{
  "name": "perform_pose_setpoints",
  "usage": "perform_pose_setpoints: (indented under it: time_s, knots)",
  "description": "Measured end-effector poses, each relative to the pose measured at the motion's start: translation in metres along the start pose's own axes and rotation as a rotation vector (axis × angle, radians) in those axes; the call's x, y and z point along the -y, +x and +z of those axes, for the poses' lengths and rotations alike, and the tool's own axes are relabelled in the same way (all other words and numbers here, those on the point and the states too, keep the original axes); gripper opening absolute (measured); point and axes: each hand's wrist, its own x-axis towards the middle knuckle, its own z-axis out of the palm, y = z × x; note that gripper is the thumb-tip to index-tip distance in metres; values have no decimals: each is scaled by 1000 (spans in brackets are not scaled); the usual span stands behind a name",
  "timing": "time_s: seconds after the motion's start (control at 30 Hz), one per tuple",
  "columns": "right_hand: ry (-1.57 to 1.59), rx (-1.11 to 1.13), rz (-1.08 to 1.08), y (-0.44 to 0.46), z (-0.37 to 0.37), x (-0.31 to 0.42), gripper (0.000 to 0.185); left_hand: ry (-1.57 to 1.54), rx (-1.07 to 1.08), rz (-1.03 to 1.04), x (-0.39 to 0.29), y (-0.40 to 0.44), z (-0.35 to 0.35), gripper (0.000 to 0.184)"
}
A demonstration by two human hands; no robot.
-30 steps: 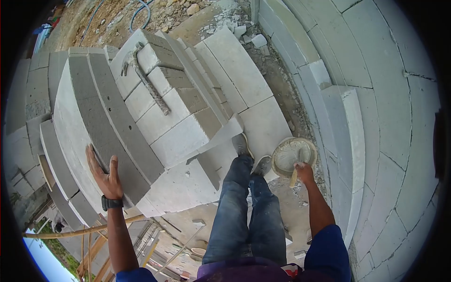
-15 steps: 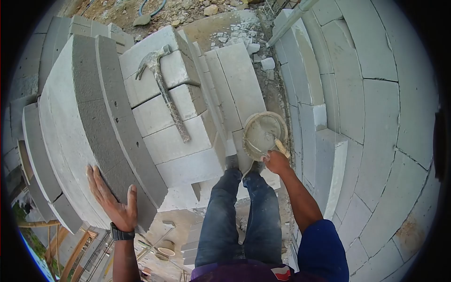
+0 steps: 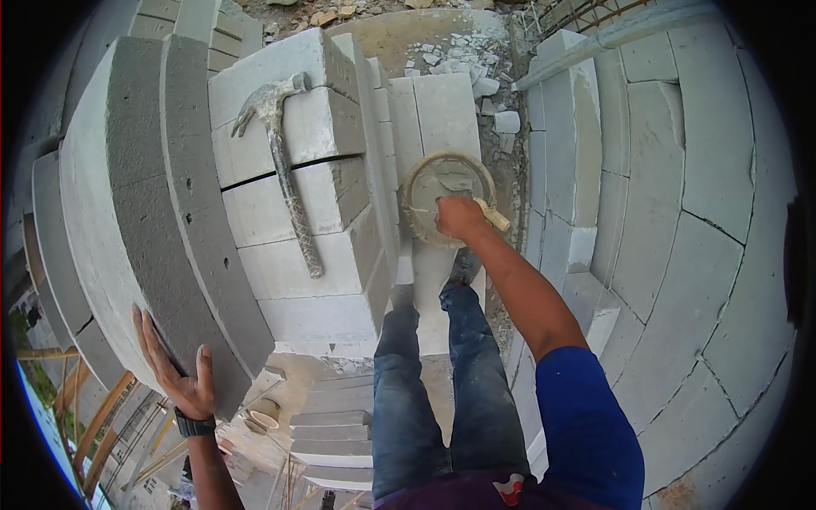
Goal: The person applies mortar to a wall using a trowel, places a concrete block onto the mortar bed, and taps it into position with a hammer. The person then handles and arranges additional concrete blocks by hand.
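Note:
My right hand [image 3: 461, 218] is closed over the middle of a round bucket [image 3: 488, 180] of grey mortar. A thin wire handle [image 3: 422, 209] runs into my fist from the left. Against the rim, beside my wrist, lies a pale wooden tool handle [image 3: 495, 216]; the rest of that tool is hidden. My left hand [image 3: 180, 378] rests on the edge of a grey block wall [image 3: 140, 229], fingers stretched and thumb apart, holding nothing. Between my hands a claw hammer [image 3: 286, 170] with a wrapped grip lies on stacked pale blocks [image 3: 246, 191].
A tall block wall [image 3: 705, 280] rises close on my right, with a lower block ledge [image 3: 557, 170] before it. White rubble [image 3: 459, 58] lies ahead on the ground. My feet stand on narrow pale blocks. Far below on the left are another block stack [image 3: 331, 438] and timber [image 3: 93, 416].
My right hand has moved from the bucket's near rim to over its middle, closed on the handle. The bucket sits farther forward. My left hand stays on the wall while the view shifts.

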Motion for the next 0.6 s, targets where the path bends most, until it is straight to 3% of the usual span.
perform_pose_setpoints:
  time_s: [0.1,0.17,0.23,0.33,0.43,0.53,0.6]
  knots:
    - [87,-145,-44,31,-15,-23,33,16,20,6,2,-1,-4,92]
    - [49,-401,20,56,-19,-38,31,38,31,9,5,-3,-3,92]
    - [60,-517,166,76,-29,-44,32,40,50,-26,14,-8,-2,93]
    - [124,-597,358,95,-27,-56,36,1,62,-63,18,-12,-3,94]
    - [377,-441,420,94,-9,-71,42,-13,66,-71,22,-13,-3,95]
    - [211,-746,426,71,40,-93,50,15,69,-74,26,-16,-4,95]
    - [121,-575,554,45,68,-105,56,33,64,-80,28,-17,-4,95]
